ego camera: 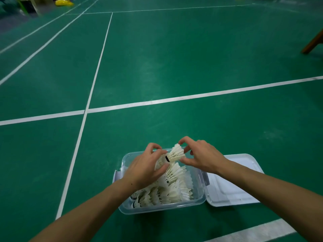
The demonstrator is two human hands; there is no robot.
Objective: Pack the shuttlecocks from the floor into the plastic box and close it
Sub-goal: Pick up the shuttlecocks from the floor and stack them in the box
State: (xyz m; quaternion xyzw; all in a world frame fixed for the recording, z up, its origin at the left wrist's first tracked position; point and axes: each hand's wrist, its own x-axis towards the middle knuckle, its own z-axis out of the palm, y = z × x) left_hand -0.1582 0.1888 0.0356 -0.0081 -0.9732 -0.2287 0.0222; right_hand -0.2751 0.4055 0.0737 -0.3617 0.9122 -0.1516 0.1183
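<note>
Both hands over the plastic box [201, 201]: left hand [145, 169] grips the cork end, right hand [199, 157] pinches the feather skirt of one shuttlecock [175, 154], axis lying left-right just above the packed shuttlecocks [167, 191]; lid [234, 182] lies right.

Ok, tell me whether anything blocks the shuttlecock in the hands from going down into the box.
Nothing visible blocks it. The shuttlecock, held between left hand and right hand, sits directly above the open plastic box; the lid lies off to the right.
</note>
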